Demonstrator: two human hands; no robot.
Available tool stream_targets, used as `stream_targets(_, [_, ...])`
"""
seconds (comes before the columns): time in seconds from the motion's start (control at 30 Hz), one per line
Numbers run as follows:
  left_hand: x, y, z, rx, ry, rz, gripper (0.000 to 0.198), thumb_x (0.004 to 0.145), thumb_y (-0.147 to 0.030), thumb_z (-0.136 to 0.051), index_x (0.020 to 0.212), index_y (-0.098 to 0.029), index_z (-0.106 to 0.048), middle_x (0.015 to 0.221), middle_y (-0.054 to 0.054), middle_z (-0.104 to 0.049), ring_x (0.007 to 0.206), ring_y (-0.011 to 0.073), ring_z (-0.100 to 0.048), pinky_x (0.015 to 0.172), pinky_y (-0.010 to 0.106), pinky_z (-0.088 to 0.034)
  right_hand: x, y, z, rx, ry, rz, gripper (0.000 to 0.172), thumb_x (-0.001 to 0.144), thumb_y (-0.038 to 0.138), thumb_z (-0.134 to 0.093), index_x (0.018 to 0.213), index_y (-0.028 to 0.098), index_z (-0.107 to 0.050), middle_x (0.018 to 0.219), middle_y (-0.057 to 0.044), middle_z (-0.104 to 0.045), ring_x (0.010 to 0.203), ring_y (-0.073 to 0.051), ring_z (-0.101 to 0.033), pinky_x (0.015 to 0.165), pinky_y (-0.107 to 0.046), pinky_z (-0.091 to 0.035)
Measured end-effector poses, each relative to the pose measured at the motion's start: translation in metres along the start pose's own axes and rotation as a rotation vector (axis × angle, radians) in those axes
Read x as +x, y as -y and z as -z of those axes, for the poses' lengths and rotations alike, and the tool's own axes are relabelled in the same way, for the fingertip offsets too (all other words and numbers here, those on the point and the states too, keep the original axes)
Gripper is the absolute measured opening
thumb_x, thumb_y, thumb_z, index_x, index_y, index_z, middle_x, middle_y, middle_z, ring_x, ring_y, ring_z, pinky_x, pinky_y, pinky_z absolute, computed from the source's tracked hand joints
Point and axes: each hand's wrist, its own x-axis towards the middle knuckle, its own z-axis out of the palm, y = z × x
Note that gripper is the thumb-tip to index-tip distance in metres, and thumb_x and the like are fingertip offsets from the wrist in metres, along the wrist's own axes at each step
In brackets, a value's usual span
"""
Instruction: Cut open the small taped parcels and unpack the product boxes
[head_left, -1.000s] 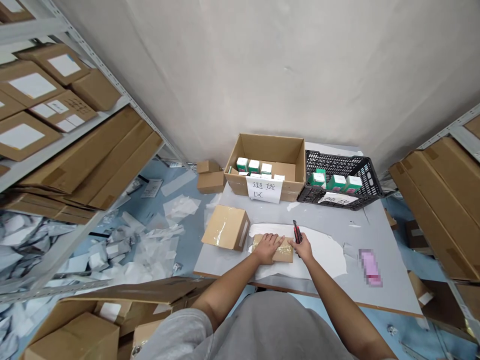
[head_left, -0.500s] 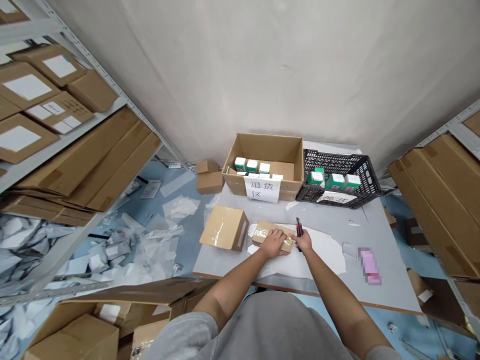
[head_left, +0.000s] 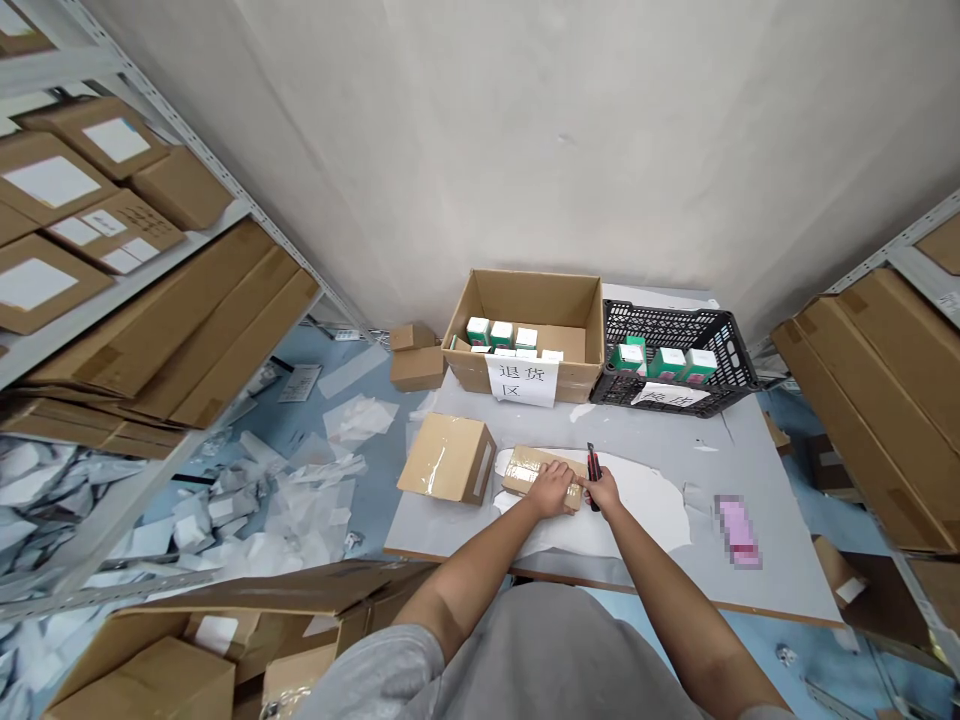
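Note:
A small taped cardboard box (head_left: 526, 462) lies on a white sheet (head_left: 645, 500) on the table. My left hand (head_left: 552, 489) rests over the right part of this box and grips it, fingers across the top. My right hand (head_left: 602, 490) is closed on a red and black utility knife (head_left: 592, 463), just beyond the box's right end. The knife points away from me, and its blade is too small to make out. My right thumb and fingertips reach to the box's right edge. Left of it stands a larger taped cardboard box (head_left: 444, 455).
At the table's back are an open carton (head_left: 540, 295) and a black plastic crate (head_left: 724, 350), both holding green and white boxes. A blurred pink item (head_left: 739, 530) lies right on the table (head_left: 555, 412). Shelves of cartons flank both sides. Paper scraps (head_left: 307, 500) litter the floor.
The knife and right hand have shifted slightly left, closer to the small box. My left hand keeps its hold, and the box is turned very slightly.

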Motion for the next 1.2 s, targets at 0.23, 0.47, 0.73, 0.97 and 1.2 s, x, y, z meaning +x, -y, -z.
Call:
stream_targets(0.23, [0.011, 0.001, -0.002, -0.134, -0.007, 0.130, 0.046, 0.080, -0.050, -0.087, 0.113, -0.023, -0.070, 0.121, 0.009, -0.065, 0.122, 0.0333, -0.054, 0.103, 0.044, -0.038, -0.003, 0.014, 0.002, -0.128, -0.055, 0.047, 0.048, 0.073, 0.041, -0.085, 0.106, 0.024, -0.055, 0.064, 0.009, -0.056, 0.046, -0.013, -0.057, 0.040, -0.022, -0.045])
stream_targets(0.47, [0.015, 0.001, -0.005, -0.222, -0.037, 0.181, 0.028, 0.082, -0.037, -0.082, 0.105, -0.024, -0.073, 0.119, 0.006, -0.070, 0.123, 0.0306, -0.057, 0.104, 0.043, -0.039, -0.047, -0.037, 0.047, -0.043, 0.156, 0.180, 0.054, 0.089, 0.072, -0.049, 0.111, 0.024, -0.062, 0.056, 0.008, -0.054, 0.042, -0.015, -0.053, 0.038, -0.022, -0.038])
stream_targets(0.73, [0.016, -0.002, 0.000, -0.281, -0.065, 0.231, 0.021, 0.078, -0.031, -0.083, 0.095, -0.024, -0.073, 0.112, 0.003, -0.072, 0.115, 0.0273, -0.061, 0.101, 0.041, -0.039, -0.060, -0.047, 0.050, -0.182, 0.202, 0.176, 0.053, 0.088, 0.068, -0.050, 0.113, 0.025, -0.068, 0.052, 0.009, -0.053, 0.039, -0.015, -0.049, 0.038, -0.023, -0.036])
stream_targets(0.97, [0.014, -0.007, -0.003, -0.308, -0.104, 0.269, 0.018, 0.078, -0.025, -0.083, 0.092, -0.023, -0.072, 0.108, 0.003, -0.072, 0.113, 0.0265, -0.061, 0.100, 0.041, -0.038, -0.077, -0.055, 0.031, -0.026, 0.210, 0.108, 0.045, 0.091, 0.066, -0.050, 0.105, 0.025, -0.061, 0.049, 0.009, -0.052, 0.035, -0.016, -0.047, 0.036, -0.025, -0.034])
stream_targets(1.2, [0.016, -0.004, -0.004, -0.338, -0.125, 0.272, 0.019, 0.076, -0.029, -0.083, 0.090, -0.023, -0.073, 0.106, 0.004, -0.072, 0.113, 0.0287, -0.061, 0.101, 0.043, -0.039, -0.075, -0.046, 0.026, -0.022, 0.211, 0.122, 0.047, 0.089, 0.071, -0.052, 0.101, 0.026, -0.059, 0.046, 0.010, -0.050, 0.033, -0.016, -0.046, 0.035, -0.024, -0.034])
